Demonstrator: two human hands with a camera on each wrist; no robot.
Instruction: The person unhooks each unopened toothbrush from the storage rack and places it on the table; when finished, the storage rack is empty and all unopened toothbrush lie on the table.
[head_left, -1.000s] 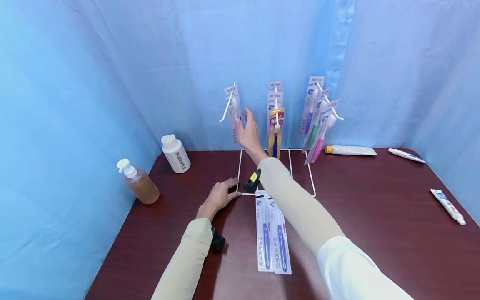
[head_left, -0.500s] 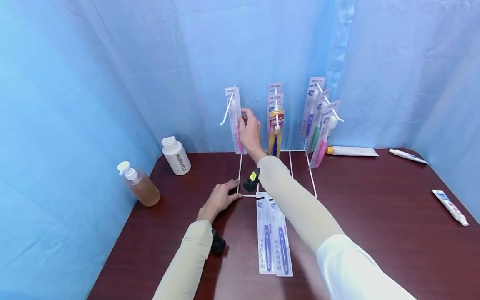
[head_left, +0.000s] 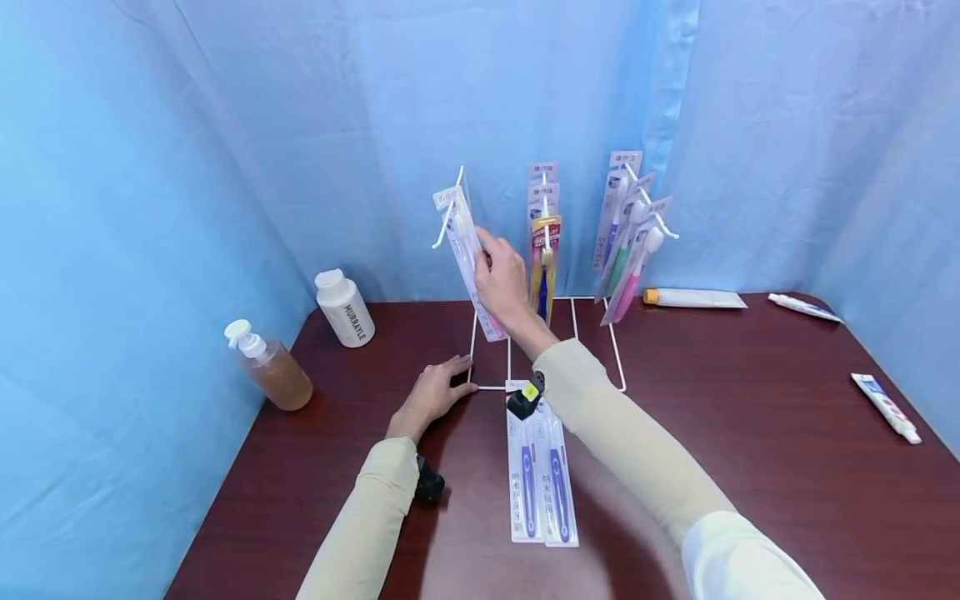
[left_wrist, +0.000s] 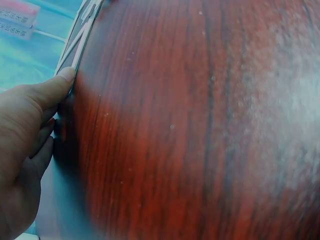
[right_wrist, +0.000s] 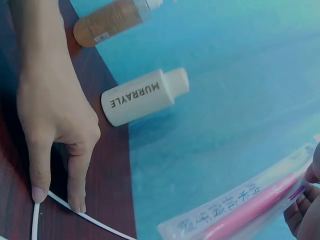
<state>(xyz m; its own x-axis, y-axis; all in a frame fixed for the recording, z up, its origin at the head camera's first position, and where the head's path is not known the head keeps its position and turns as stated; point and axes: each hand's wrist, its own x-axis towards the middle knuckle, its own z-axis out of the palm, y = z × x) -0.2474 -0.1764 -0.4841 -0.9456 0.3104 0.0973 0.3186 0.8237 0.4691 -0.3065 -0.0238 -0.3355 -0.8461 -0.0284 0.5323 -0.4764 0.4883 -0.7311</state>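
My right hand (head_left: 501,279) pinches a packaged pink toothbrush (head_left: 467,250) by the edge of its card. The pack leans, its top by the left prong of a white wire rack (head_left: 617,354), whose tip shows in front of the card. In the right wrist view the pink handle (right_wrist: 250,207) shows through clear plastic. My left hand (head_left: 431,396) rests on the rack's front left base corner, fingers extended; the left wrist view has the thumb (left_wrist: 62,80) on the wire. Two purple toothbrush packs (head_left: 528,492) lie side by side before the rack.
Several packaged toothbrushes hang from the middle and right prongs, a yellow pack (head_left: 545,267) foremost in the middle. A white bottle (head_left: 345,308) and a pump bottle (head_left: 277,375) stand left. Toothpaste tubes (head_left: 697,298) lie right. Blue curtains (head_left: 337,125) enclose the table.
My right hand reached the pink toothbrush pack, took hold of its edge and drew it nearer and lower, tilting it. The left hand has stayed on the rack's base.
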